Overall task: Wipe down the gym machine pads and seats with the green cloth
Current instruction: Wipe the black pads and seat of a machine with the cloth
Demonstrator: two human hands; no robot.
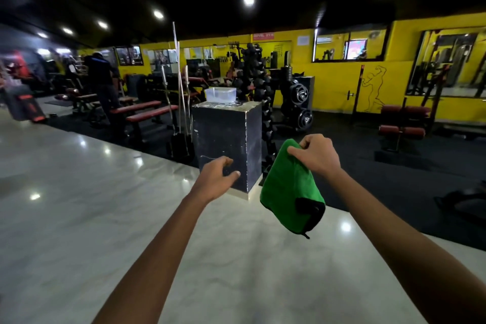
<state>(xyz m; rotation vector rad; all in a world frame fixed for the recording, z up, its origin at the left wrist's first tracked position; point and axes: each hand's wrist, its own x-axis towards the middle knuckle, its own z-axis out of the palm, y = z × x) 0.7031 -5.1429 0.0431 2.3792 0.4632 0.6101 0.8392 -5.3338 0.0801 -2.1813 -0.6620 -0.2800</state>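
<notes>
The right hand (314,154) pinches the green cloth (290,189) at its top edge; the cloth hangs long-axis vertical. The left hand (217,175) is empty, fingers loosely curled, at nine o'clock from the cloth. The nearest red-padded machine (402,119), somewhat dim, apparently lies at two o'clock, closer to the right hand.

Two bare forearms are showing, sleeveless up to the frame's lower edge. The left hand (215,175) and right hand (317,154) are wearing no gloves, rings, watch or bands. Short fingernails are showing on the left hand.
</notes>
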